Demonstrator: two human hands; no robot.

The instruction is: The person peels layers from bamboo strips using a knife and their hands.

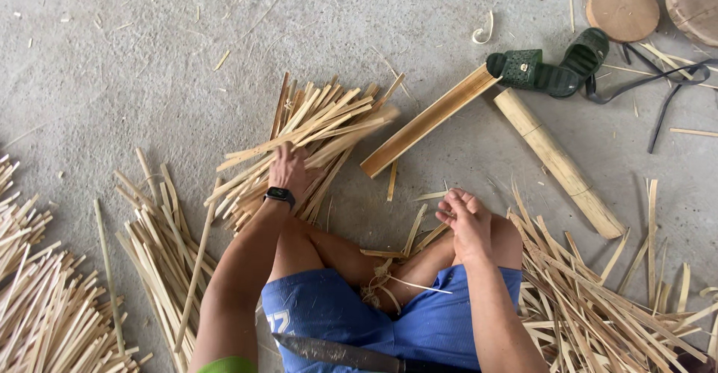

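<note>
A pair of green slippers lies beside a split bamboo half and a round bamboo pole. Two wooden discs, perhaps stools, sit near a dark strap. A long blade rests across blue shorts.

Bamboo-splitting workshop, floor-level. Shown by bare concrete floor littered with shavings, heaped bamboo strips under the left hand, split culms beyond the right hand, a chopping knife laid across the lap.

Left hand on bamboo strip pile, right hand over knee, blade across lap
</note>
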